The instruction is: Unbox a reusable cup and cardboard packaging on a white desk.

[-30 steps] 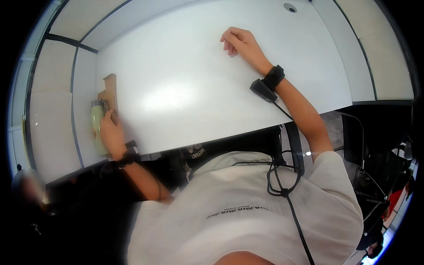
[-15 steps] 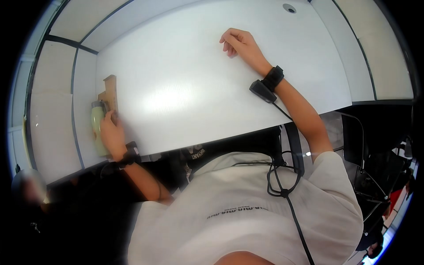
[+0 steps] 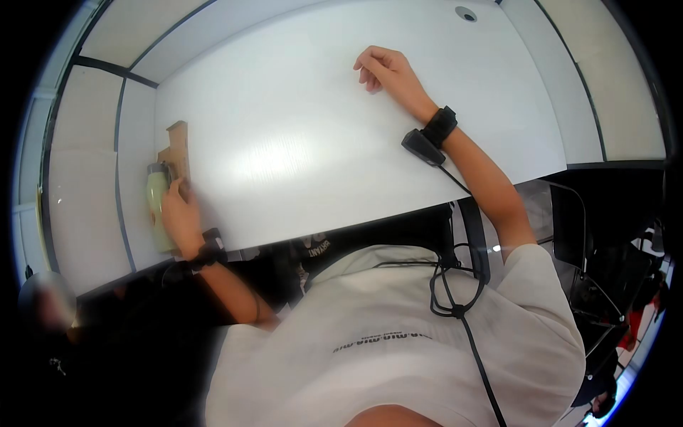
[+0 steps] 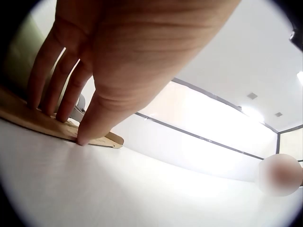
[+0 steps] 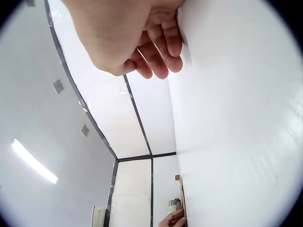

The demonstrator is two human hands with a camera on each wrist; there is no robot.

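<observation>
At the left end of the white desk [image 3: 284,107], my left hand [image 3: 181,217] grips a narrow piece of brown cardboard [image 3: 179,139]. In the left wrist view the fingertips come down on the cardboard [image 4: 33,119], with the thumb over its near edge. A pale green bottle [image 3: 154,203] with a grey cap lies along the side panel, just left of that hand and partly behind it. My right hand [image 3: 388,70] rests far back on the desk, fingers loosely curled and nothing in them; the right wrist view shows the same relaxed fingers.
Light panels with dark trim [image 3: 136,142] border the desk. A round cable hole [image 3: 467,13] sits near the back right corner. A black cable [image 3: 457,178] runs from the right wrist camera over the desk's front edge. Black chairs [image 3: 569,228] stand to the right.
</observation>
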